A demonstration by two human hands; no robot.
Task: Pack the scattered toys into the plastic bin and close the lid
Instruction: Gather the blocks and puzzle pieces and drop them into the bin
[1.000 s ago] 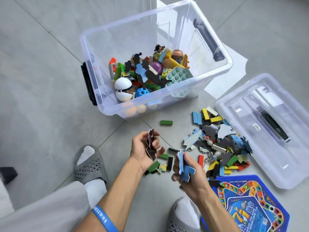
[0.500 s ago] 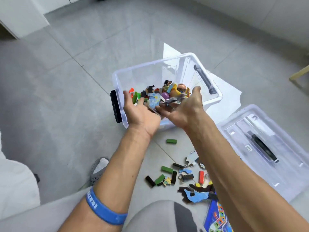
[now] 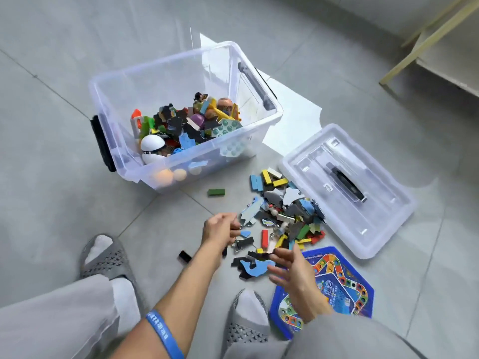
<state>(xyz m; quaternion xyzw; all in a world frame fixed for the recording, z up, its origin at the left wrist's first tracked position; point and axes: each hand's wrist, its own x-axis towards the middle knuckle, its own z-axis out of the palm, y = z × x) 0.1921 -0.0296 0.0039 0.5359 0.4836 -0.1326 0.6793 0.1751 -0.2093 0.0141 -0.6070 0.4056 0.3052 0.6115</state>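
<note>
A person crouches on a grey tiled floor [image 3: 64, 177], both bare hands low over a heap of scattered toys [image 3: 285, 218]. The left hand [image 3: 220, 230] has its fingers curled down at the near edge of the heap, seemingly gathering small pieces beneath it; whether it actually grips one cannot be told through the blur. The right hand [image 3: 293, 270], a little apart from the left and nearer the body, is spread open with straight fingers just above a blue foam puzzle piece [image 3: 255, 265], likely poised to scoop.

Beyond both hands stands the clear plastic bin [image 3: 124, 141], open and roughly a third filled with toys, kept close so each handful travels a short way. Its lid [image 3: 375, 221] lies on the floor beyond and outward of the right hand, touching the heap's far edge, set aside until packing ends. A blue game board [image 3: 337, 283] lies flat just under and outward of the right hand. A lone green block [image 3: 216, 192] sits between the left hand and the bin.
</note>
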